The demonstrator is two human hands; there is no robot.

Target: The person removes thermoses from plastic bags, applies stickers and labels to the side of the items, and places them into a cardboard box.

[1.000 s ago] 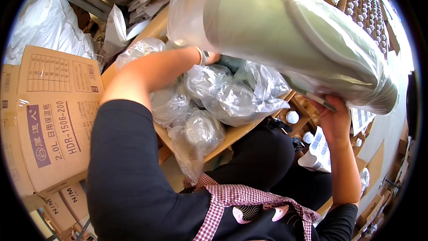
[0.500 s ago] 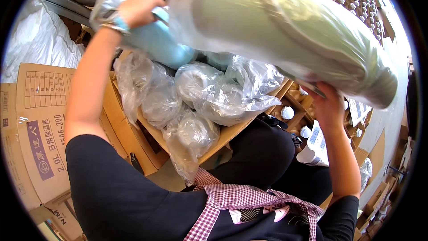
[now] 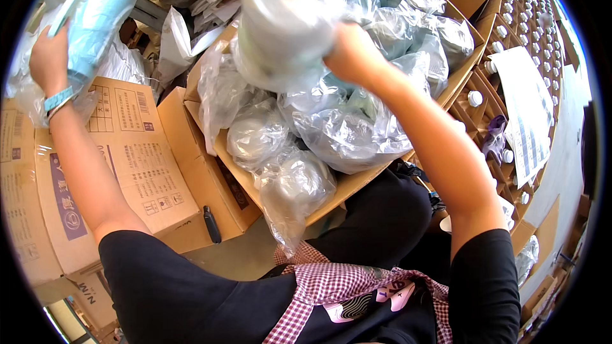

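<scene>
At the upper left, my left hand point(image 3: 50, 60) grips the handle of a light-blue thermos jug point(image 3: 105, 16) in clear plastic wrap. My right hand point(image 3: 358, 52) is closed at the side of a second, pale thermos jug point(image 3: 287, 22), blurred by motion, its round base toward me. That jug is above an open cardboard box point(image 3: 354, 189) holding several plastic-wrapped jugs point(image 3: 299, 178). Loose clear plastic point(image 3: 280, 216) hangs over the box's near corner. The fingertips of my right hand are hidden behind the pale jug.
A large carton point(image 3: 140, 159) stands at the left, with a black cutter point(image 3: 211, 224) on the cardboard beside it. To the right, divided boxes hold several white-capped bottles point(image 3: 475, 99). Printed paper sheets point(image 3: 526, 114) lie over them. White sacks point(image 3: 182, 41) are piled at the back left.
My left hand has carried the blue jug left, away from the box. My right hand and the pale jug have swung left and inward over the box.
</scene>
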